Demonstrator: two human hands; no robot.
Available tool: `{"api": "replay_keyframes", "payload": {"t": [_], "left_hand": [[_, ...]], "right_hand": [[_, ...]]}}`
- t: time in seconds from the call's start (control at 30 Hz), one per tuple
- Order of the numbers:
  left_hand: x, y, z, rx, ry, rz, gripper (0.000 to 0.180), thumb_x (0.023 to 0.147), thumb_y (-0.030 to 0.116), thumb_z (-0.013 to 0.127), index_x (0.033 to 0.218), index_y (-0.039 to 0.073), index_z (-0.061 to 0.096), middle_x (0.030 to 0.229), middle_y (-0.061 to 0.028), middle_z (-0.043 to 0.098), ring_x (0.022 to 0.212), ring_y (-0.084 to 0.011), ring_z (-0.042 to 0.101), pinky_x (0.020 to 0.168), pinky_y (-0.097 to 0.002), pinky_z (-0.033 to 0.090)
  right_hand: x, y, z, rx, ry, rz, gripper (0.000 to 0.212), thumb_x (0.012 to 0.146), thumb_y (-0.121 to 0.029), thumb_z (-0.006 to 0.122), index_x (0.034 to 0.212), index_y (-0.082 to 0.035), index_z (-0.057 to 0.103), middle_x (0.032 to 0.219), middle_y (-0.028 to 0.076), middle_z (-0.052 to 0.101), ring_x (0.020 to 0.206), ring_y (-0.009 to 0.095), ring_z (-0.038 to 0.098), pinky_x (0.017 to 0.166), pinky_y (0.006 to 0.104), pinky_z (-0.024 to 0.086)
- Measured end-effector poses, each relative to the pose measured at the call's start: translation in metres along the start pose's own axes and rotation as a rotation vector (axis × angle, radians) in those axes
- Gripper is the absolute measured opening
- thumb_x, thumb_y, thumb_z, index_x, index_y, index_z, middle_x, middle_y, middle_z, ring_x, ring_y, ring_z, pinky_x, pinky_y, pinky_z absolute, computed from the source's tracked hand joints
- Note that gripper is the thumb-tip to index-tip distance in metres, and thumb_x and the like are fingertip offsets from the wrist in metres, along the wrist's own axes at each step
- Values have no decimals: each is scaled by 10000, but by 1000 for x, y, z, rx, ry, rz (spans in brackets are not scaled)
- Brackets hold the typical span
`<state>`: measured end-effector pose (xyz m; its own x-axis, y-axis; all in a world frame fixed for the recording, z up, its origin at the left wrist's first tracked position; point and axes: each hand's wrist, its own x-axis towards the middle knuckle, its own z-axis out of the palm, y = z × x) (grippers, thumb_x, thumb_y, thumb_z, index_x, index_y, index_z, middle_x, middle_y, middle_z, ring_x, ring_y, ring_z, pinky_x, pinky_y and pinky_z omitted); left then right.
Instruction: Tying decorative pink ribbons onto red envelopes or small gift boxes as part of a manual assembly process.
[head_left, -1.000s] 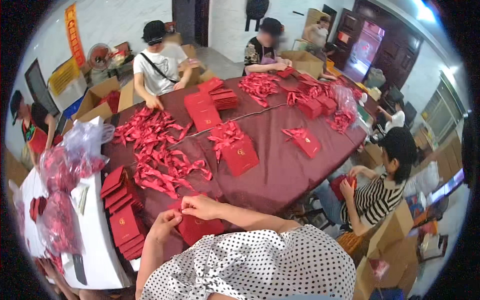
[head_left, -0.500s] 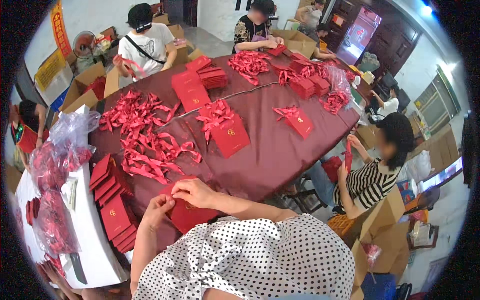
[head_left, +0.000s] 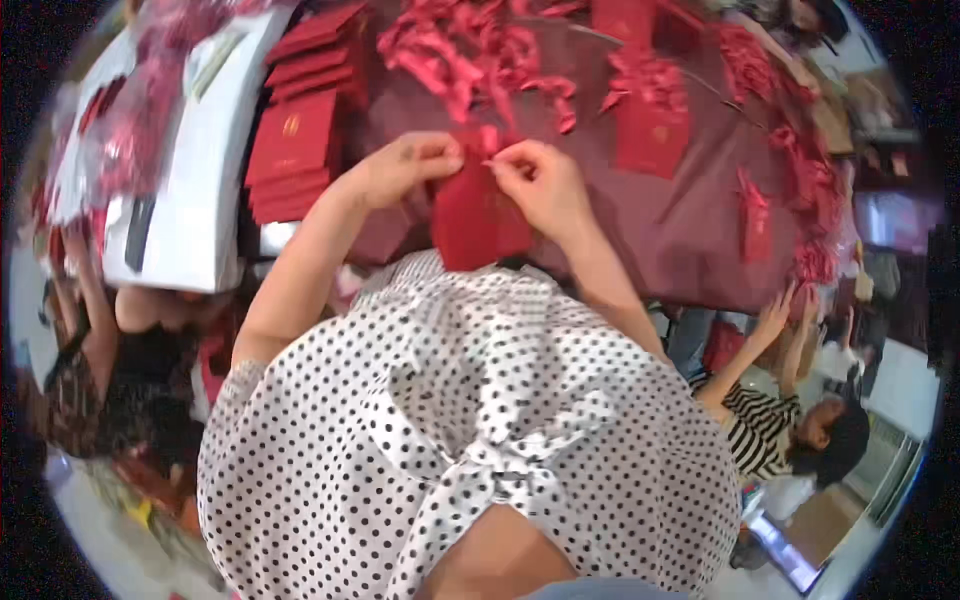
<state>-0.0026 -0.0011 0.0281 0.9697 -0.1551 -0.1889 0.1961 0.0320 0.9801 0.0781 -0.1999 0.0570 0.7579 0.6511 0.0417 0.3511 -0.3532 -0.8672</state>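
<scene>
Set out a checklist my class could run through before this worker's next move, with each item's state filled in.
1. Left hand at the upper part of the held red pouch: ok.
2. Right hand at the pouch's upper right: ok.
3. Right hand's grip, on ribbon or on pouch: cannot tell, too blurred.
4. Held pouch's front sharp enough to inspect: not ok, blurred.
5. Loose ribbons heaped beyond the hands: ok.
6. Stacked red pouches to the left: ok.

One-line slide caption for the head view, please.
Left hand and right hand at the top of a red packet, stacked red packets to the left.
</scene>
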Motion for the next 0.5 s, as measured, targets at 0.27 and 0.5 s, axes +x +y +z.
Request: {"api": "replay_keyframes", "payload": {"t": [0.27,0.5], "left_hand": [[7,-16,-2,-181,-15,0,99,876,152,559,850,57,547,793,72,514,750,-19,446,687,-175,362],[7,-25,2,-143,63,-27,126,881,172,562,836,55,558,742,71,498,689,-15,423,609,-168,343]], "right_hand": [[-1,11,13,26,-35,-47,134,739,-134,648,830,-36,647,775,88,643,741,210,599,680,317,472],[-5,2,24,-221,43,-313,81,706,-96,648,772,-55,625,773,79,631,772,287,561,719,368,450]]}}
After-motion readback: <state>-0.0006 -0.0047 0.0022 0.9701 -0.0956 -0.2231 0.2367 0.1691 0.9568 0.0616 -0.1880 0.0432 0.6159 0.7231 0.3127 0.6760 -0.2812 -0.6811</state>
